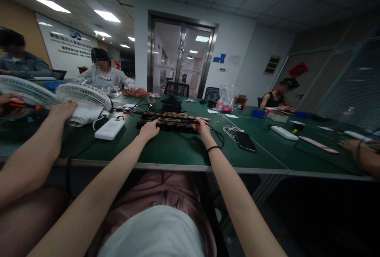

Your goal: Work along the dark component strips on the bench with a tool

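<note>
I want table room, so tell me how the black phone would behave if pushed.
The phone lies flat and looks slab-like, so it should stay stiff and is unlikely to roll or tip. Its smooth dark face may feel slippery.

The table [178, 157] spans the middle of the frame. At its centre lie the rods [175, 120], with the left hand [150, 130] toward their left end and the right hand [203, 127] at their right end. Left of them lies a power bank [109, 128]; behind it, farther left, stands a fan [84, 113]. Right of the rods lies a phone [246, 142], a cord [229, 132] at its upper left. Farther back, right of centre, sits a plastic bag [226, 98]. Behind the table, at upper centre, is a door [179, 57].
</note>
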Demonstrator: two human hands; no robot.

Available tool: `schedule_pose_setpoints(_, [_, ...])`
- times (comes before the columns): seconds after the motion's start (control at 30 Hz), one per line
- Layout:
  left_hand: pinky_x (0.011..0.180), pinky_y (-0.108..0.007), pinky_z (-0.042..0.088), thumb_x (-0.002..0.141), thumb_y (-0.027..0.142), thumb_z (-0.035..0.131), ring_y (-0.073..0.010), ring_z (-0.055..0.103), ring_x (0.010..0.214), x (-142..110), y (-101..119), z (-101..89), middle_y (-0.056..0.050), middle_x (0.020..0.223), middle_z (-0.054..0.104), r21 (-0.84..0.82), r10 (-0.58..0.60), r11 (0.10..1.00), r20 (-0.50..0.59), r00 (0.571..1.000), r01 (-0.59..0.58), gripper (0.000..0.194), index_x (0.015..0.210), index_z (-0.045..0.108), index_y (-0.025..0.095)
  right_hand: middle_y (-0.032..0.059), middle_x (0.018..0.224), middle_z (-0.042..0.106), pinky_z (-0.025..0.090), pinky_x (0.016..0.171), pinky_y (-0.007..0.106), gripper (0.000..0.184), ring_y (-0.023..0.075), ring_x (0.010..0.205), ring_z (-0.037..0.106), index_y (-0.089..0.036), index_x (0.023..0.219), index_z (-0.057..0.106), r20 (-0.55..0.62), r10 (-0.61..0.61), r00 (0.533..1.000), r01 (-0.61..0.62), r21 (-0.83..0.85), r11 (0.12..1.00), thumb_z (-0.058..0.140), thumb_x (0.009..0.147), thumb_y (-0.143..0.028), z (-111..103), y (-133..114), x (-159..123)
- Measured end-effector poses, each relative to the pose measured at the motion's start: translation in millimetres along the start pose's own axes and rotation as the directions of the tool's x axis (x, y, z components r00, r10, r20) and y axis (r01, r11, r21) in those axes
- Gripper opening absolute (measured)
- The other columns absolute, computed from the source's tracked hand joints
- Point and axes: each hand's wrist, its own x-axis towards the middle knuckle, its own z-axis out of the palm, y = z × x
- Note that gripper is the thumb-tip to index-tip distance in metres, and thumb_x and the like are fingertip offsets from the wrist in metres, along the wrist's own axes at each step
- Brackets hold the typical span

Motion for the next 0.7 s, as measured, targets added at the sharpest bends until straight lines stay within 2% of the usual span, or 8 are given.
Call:
schedule_pose_setpoints(0.47, [0.090, -0.038, 0.054, 0.093, 0.026, 0.050, -0.0295, 0.069, 0.107, -0.9, 1.0, 1.5, -0.011, 0.107, 0.074, 0.014, -0.001, 1.000, 0.004, 1.000, 0.001, 0.042, 0.135, 0.058, 0.022, -0.0008, 0.053, 0.063, 0.052, 0.051, 0.020, 0.022, 0.0124, 0.049, 0.060, -0.020, 0.071, 0.064, -0.003, 0.002, 1.000, -0.002, -0.015, 1.000, 0.056, 0.091, -0.021, -0.4, 0.5, -0.5])
schedule_pose_setpoints(0.6, [0.089, -0.039, 0.053, 0.094, 0.027, 0.049, -0.0309, 0.069, 0.106, -1.2, 0.5, 0.5, -0.013, 0.106, 0.074, 0.048, 0.015, 0.999, -0.037, 0.999, -0.013, 0.042, 0.135, 0.059, 0.020, -0.0006, 0.051, 0.063, 0.050, 0.048, 0.018, 0.023, 0.0111, 0.046, 0.058, -0.019, 0.070, 0.063, -0.007, 0.016, 1.000, -0.016, -0.006, 1.000, 0.054, 0.091, -0.019, 0.9, -1.5, -2.4])
schedule_pose_setpoints(0.7, [0.085, -0.035, 0.052, 0.093, 0.027, 0.052, -0.0288, 0.069, 0.101, -2.4, 3.9, -5.6, -0.009, 0.095, 0.074, 0.022, 0.064, 0.998, -0.087, 0.994, -0.063, 0.039, 0.130, 0.063, 0.020, 0.0002, 0.052, 0.063, 0.050, 0.048, 0.018, 0.022, 0.0110, 0.046, 0.058, -0.019, 0.070, 0.064, -0.007, 0.012, 1.000, -0.012, 0.004, 1.000, 0.055, 0.090, -0.019, 1.5, -2.1, -3.3])
